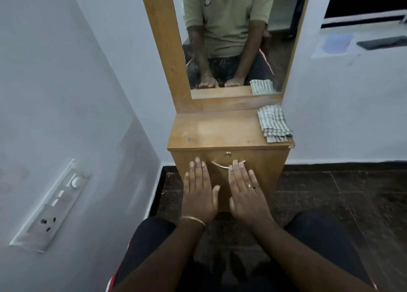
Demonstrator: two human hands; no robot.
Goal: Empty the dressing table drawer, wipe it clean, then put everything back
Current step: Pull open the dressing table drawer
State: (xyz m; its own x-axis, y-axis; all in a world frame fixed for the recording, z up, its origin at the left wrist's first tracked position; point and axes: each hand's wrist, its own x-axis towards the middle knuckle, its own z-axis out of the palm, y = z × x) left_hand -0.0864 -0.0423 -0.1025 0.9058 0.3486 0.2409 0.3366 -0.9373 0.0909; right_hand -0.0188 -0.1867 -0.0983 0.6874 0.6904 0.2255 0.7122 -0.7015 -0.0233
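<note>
While drawer shut: both hands flat.

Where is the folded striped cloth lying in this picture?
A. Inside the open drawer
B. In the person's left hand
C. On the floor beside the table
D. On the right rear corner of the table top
D: the folded striped cloth lies on the table top at its right rear corner, by the mirror.

the room is dimly and evenly lit with a cool cast, the white walls reading grey-blue and the dark floor and lower corners falling into shadow. a soft pale sheen lies on the wooden worktop, while the mirror looks smudged and murky. wide-angle distortion bends straight lines near the edges, and fine detail is soft throughout.
</note>
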